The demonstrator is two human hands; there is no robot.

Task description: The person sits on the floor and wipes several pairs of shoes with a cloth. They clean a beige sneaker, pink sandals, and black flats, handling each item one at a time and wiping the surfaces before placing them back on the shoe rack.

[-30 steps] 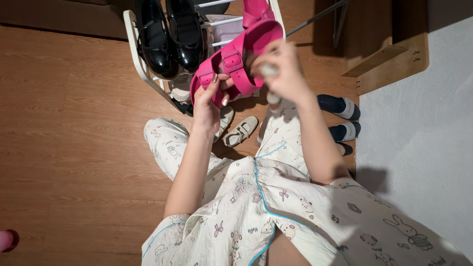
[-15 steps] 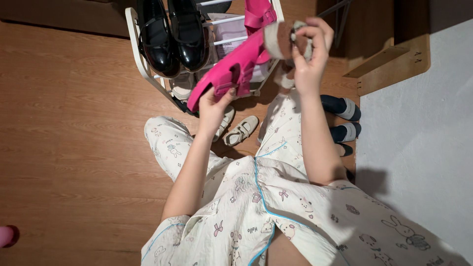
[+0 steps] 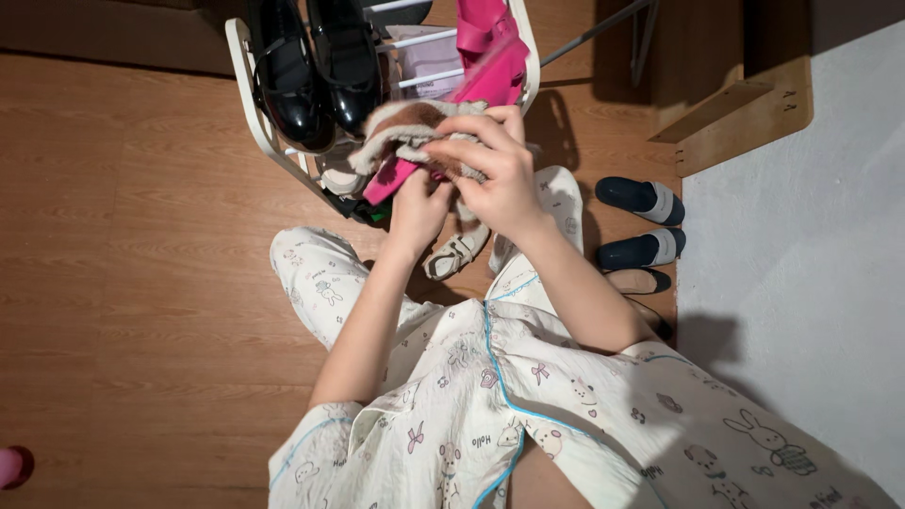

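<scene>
On the brown wood-plank floor (image 3: pixel 123 283), beside a pale wall (image 3: pixel 801 236), a white shoe rack (image 3: pixel 247 80) is holding glossy black shoes (image 3: pixel 311 66). Above its front edge, the left hand (image 3: pixel 419 203) is gripping the lower end of a pink sandal (image 3: pixel 476 71), whose long axis is slanting up and right. The right hand (image 3: pixel 490 165) is closing its fingers (image 3: pixel 462 141) around a fuzzy brown-and-cream cloth (image 3: pixel 401 127), pressing it against the sandal.

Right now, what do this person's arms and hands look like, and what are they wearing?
Both arms are bare from the short sleeves down. The left hand and right hand wear no gloves; no rings or watch show. The clothing is loose, pale cream pyjamas printed with small cartoon animals and bows, with thin blue piping along the seams.
</scene>
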